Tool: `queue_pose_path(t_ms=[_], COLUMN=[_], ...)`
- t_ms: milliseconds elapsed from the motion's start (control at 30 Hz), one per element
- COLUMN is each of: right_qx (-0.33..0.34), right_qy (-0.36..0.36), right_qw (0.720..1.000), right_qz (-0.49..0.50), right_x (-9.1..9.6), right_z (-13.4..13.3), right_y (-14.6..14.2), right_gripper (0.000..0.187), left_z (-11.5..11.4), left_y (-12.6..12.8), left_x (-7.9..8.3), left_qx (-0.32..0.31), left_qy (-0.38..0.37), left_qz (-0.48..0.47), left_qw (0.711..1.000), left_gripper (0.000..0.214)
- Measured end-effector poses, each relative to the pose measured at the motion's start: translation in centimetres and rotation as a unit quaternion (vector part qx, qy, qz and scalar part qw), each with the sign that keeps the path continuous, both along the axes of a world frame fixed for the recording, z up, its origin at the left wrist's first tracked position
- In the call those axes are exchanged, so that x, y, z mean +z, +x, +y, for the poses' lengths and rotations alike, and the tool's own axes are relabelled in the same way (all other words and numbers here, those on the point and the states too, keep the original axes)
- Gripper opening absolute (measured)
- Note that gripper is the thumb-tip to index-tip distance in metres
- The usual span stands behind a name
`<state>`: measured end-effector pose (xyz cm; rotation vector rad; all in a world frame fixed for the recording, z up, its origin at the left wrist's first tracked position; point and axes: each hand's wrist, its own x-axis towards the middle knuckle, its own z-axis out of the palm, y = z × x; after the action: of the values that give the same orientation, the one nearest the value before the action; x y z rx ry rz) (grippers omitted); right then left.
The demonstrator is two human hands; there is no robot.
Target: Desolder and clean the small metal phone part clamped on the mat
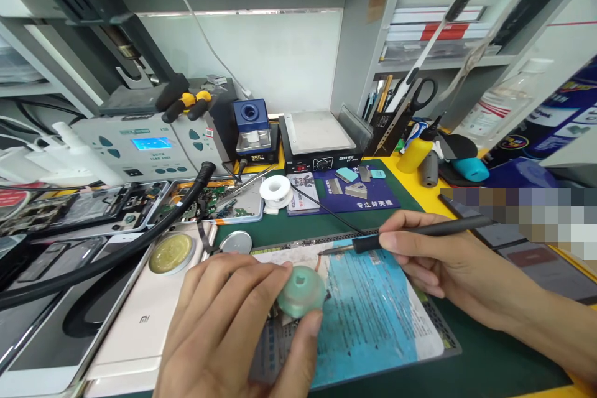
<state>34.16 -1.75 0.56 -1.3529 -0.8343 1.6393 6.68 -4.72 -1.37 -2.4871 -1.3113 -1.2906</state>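
My left hand (228, 323) grips a translucent green round spool (302, 291) between thumb and fingers, low over the mat. A short copper-coloured strip (319, 261), like desoldering braid, rises beside the spool. My right hand (433, 255) holds a black soldering iron (368, 242) like a pen. The iron's tip points left and is at the strip; whether they touch, I cannot tell. Under both hands lies a blue and white printed sheet (382, 311). Something small and dark shows beneath the spool, mostly hidden by it and my left fingers.
Phones, including a pale one (135, 311) carrying an open tin of yellowish paste (171, 253), lie left. A thick black hose (181, 211) arches over them. Behind stand a grey rework station (149, 146), a white solder reel (276, 189) and a hot plate (321, 137). A yellow bottle (415, 149) stands right.
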Motion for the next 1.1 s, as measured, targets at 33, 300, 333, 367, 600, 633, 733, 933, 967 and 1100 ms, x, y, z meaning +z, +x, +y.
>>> queue_pose_path(t_ms=[33,300,333,367,600,633,733,933,967,1100], right_qx=[0.001,-0.02,-0.027,-0.033,-0.057,-0.061,-0.069,-0.063,-0.061,-0.051], right_qy=[-0.007,-0.071,-0.081,-0.089,-0.108,-0.107,-0.103,-0.09,-0.089,-0.086], right_qw=[1.0,0.997,0.996,0.995,0.99,0.99,0.99,0.991,0.991,0.992], right_qz=[0.002,0.031,0.037,0.043,0.069,0.071,0.073,0.081,0.082,0.077], right_x=[0.0,0.1,0.2,0.2,0.8,0.9,0.9,1.2,1.2,1.3], right_z=[0.0,0.6,0.8,1.0,1.3,1.2,1.1,1.1,1.1,0.9], right_y=[0.1,0.6,0.6,0.5,0.0,0.0,-0.1,-0.2,-0.2,-0.2], right_gripper=[0.034,0.037,0.038,0.039,0.04,0.04,0.04,0.039,0.04,0.043], left_z=[0.0,-0.1,-0.1,-0.1,-0.1,-0.2,-0.2,-0.2,-0.2,-0.2], left_y=[0.1,-0.1,-0.1,-0.1,0.1,0.2,0.2,0.3,0.3,0.4], left_x=[0.0,-0.1,-0.1,-0.1,-0.1,-0.1,-0.2,-0.2,-0.2,-0.2], left_qx=[0.006,0.031,0.031,0.032,0.033,0.034,0.032,0.035,0.035,0.037], left_qy=[0.001,-0.003,-0.001,0.0,0.009,0.01,0.01,0.014,0.015,0.019], left_qz=[-0.001,-0.005,-0.006,-0.006,-0.006,-0.008,-0.012,-0.006,-0.006,-0.005], left_qw=[1.0,1.0,0.999,0.999,0.999,0.999,0.999,0.999,0.999,0.999], left_gripper=[0.019,0.019,0.019,0.018,0.017,0.016,0.015,0.015,0.015,0.016])
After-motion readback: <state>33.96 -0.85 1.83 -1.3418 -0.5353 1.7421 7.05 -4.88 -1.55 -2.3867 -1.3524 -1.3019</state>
